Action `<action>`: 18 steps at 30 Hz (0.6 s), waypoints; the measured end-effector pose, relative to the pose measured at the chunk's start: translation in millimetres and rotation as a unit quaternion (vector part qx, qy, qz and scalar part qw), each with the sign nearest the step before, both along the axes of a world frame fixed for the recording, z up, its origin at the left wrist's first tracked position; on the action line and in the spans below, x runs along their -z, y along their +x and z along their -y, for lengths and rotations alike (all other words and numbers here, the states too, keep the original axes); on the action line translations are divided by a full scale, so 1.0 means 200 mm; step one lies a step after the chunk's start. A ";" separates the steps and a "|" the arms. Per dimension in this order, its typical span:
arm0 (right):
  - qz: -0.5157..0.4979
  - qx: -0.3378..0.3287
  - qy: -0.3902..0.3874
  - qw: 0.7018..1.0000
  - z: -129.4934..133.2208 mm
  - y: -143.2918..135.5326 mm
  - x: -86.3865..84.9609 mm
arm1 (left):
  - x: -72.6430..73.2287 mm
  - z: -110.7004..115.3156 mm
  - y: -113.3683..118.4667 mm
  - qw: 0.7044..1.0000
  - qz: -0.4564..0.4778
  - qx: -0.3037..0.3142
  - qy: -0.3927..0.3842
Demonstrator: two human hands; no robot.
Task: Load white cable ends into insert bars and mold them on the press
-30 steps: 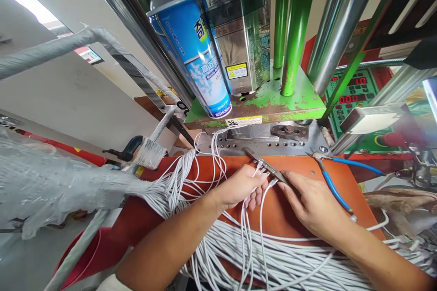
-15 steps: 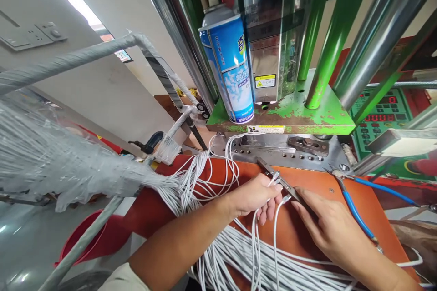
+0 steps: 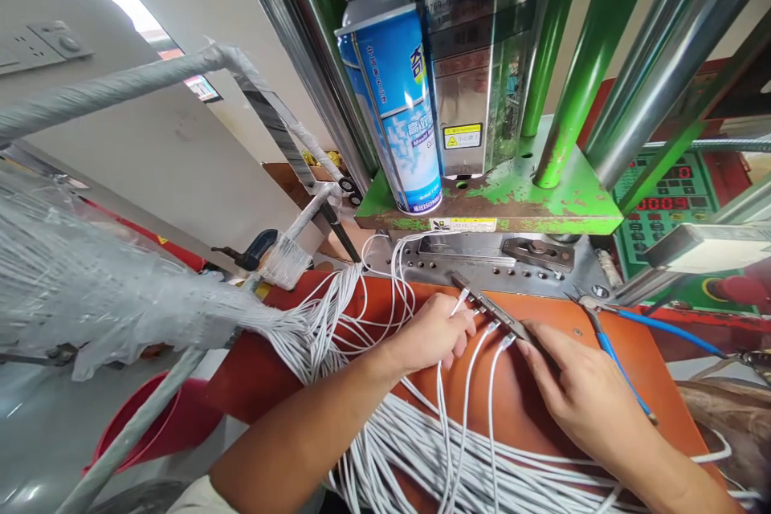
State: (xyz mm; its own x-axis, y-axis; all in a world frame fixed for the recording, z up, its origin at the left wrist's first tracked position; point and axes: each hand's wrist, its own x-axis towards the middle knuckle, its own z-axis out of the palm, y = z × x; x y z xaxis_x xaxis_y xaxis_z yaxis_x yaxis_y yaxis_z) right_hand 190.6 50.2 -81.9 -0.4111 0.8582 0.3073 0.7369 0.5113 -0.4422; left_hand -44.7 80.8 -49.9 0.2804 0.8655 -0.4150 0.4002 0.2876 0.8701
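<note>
My right hand (image 3: 581,389) is closed around the near end of a narrow metal bar (image 3: 495,310) with slots along its side. Two white cables with plug ends (image 3: 504,343) sit at the bar's edge close to my right fingers. My left hand (image 3: 429,336) pinches another white cable, its plug end (image 3: 463,300) touching the bar toward the far end. Further white cables hang below my left hand, and its curled fingers hide part of them. Under both hands lies an orange board (image 3: 530,426) with a thick spread of white cables (image 3: 403,438).
Behind the board stands a green press (image 3: 542,209) with a blue spray can (image 3: 394,108) on its plate. Blue-handled pliers (image 3: 623,361) lie at the right, near a control panel (image 3: 668,205). Plastic-wrapped cables (image 3: 150,305) rest on a wrapped frame (image 3: 120,88) over a red bucket (image 3: 162,426).
My left hand has shifted left toward the bar's far end, uncovering a plug seated at the bar's edge. My right hand still holds the bar. The camera view has shifted slightly.
</note>
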 end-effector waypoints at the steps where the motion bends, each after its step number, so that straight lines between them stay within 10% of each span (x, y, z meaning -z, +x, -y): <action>1: -0.008 -0.014 -0.011 1.000 0.00 -0.01 0.00 | 0.00 -0.01 0.00 1.000 0.014 0.002 -0.013; 18: -0.065 -0.062 -0.091 0.992 0.01 0.01 -0.04 | -0.02 -0.01 0.02 0.996 0.060 -0.017 -0.060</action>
State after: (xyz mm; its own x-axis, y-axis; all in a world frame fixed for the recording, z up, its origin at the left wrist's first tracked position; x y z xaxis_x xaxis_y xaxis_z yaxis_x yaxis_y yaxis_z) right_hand 191.6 48.6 -74.1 -0.4834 0.8501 0.2088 0.6038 0.4965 -0.6237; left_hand -41.7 82.9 -45.6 0.3060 0.8215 -0.4810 0.2846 0.4032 0.8697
